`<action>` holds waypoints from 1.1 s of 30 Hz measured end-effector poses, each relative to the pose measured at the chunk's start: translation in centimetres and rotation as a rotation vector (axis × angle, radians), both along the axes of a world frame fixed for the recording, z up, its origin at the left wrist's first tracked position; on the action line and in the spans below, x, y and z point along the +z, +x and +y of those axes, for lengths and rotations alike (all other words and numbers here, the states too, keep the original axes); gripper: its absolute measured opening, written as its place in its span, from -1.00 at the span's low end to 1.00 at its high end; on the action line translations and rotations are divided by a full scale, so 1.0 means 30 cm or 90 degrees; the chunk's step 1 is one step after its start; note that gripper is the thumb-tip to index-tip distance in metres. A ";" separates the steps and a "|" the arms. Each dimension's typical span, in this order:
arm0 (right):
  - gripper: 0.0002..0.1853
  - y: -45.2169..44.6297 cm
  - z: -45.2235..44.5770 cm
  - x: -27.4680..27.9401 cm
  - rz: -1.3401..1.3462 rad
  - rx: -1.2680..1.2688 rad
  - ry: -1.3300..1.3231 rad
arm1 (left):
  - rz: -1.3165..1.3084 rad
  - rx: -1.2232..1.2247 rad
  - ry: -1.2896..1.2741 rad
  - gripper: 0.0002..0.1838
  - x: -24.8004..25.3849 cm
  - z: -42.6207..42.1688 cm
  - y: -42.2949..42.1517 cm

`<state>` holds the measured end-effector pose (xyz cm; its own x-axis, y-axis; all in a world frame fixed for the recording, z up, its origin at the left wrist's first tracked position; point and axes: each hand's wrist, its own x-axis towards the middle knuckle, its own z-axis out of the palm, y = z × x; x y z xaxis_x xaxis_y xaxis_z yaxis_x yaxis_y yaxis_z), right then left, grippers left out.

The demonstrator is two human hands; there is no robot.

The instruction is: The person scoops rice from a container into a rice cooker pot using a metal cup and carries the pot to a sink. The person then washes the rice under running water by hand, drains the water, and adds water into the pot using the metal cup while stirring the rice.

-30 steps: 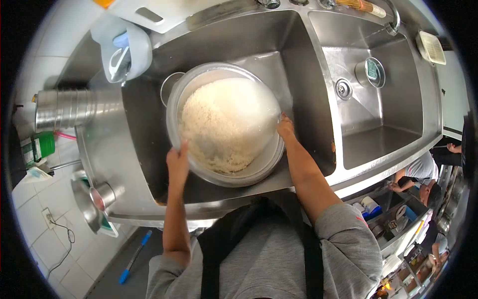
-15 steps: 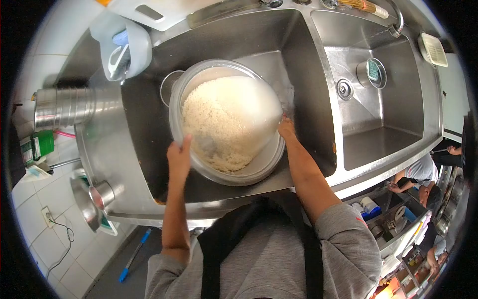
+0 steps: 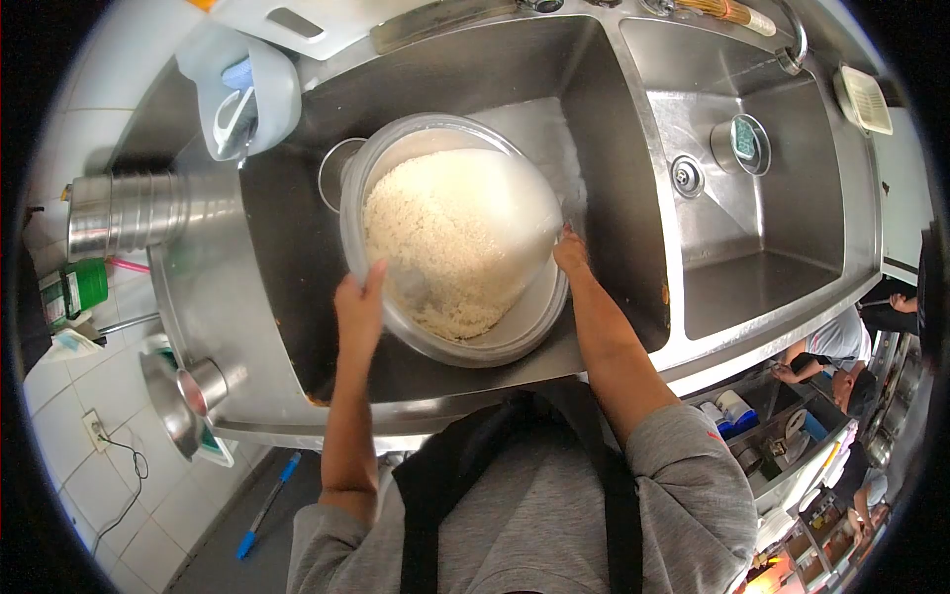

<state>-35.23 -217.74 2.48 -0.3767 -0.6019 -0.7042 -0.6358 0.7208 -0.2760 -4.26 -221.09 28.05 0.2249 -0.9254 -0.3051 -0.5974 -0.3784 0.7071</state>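
A large round metal pot (image 3: 358, 265) of white rice (image 3: 426, 233) leans at a tilt in the left sink basin (image 3: 282, 287). Cloudy water (image 3: 515, 203) covers the rice on its right side. My left hand (image 3: 359, 302) is closed on the near left rim, thumb over the edge. At the right rim, my right hand (image 3: 570, 250) grips the pot, its fingers partly hidden. Whitish liquid (image 3: 544, 129) lies on the basin floor beyond the pot. A thin metal ring (image 3: 325, 178) sticks out past the pot's left side.
The right basin (image 3: 762, 228) holds a small metal bowl (image 3: 760, 148) with a green scrubber. A plastic jug (image 3: 282, 99) with a brush stands at the back left corner. Stacked metal containers (image 3: 129, 216) are on the left ledge. Other people (image 3: 841, 342) are at far right.
The pot and both hands have shifted very slightly to the right. More whitish liquid shows on the basin floor behind the pot.
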 end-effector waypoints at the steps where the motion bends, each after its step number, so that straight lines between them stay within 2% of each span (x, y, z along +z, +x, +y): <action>1: -0.39 0.000 0.001 0.003 0.005 0.014 -0.003 | 0.000 0.000 0.000 -0.48 0.005 -0.003 -0.004; 3: -0.39 0.001 0.004 -0.007 0.010 0.028 -0.006 | -0.058 -0.018 0.014 -0.51 0.012 -0.007 -0.009; 6: -0.41 -0.002 0.009 -0.035 0.012 0.012 -0.027 | 0.001 -0.007 0.005 -0.52 0.016 -0.009 -0.024; 15: -0.47 -0.016 0.001 0.005 0.013 0.063 -0.049 | -0.011 -0.025 -0.001 -0.52 0.022 -0.024 -0.062; 17: -0.41 -0.023 -0.016 0.054 -0.077 0.057 0.020 | -0.014 -0.035 -0.017 -0.52 0.009 -0.029 -0.062; 19: -0.41 -0.024 -0.011 0.012 -0.057 0.048 0.023 | -0.016 -0.046 -0.031 -0.52 0.015 -0.033 -0.076; 21: -0.42 -0.025 -0.008 0.000 -0.037 0.039 0.025 | 0.048 -0.023 -0.027 -0.53 0.043 -0.038 -0.101; 26: -0.43 -0.019 -0.019 0.056 -0.061 -0.031 0.025 | -0.004 -0.027 -0.015 -0.53 0.072 -0.045 -0.122; 33: -0.43 -0.030 -0.018 0.004 -0.030 0.028 0.041 | 0.000 -0.023 -0.032 -0.50 0.034 -0.040 -0.111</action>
<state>-36.14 -218.28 2.59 -0.3162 -0.5699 -0.7585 -0.6549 0.7095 -0.2601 -7.57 -222.30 29.06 0.1916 -0.9468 -0.2585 -0.6100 -0.3213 0.7244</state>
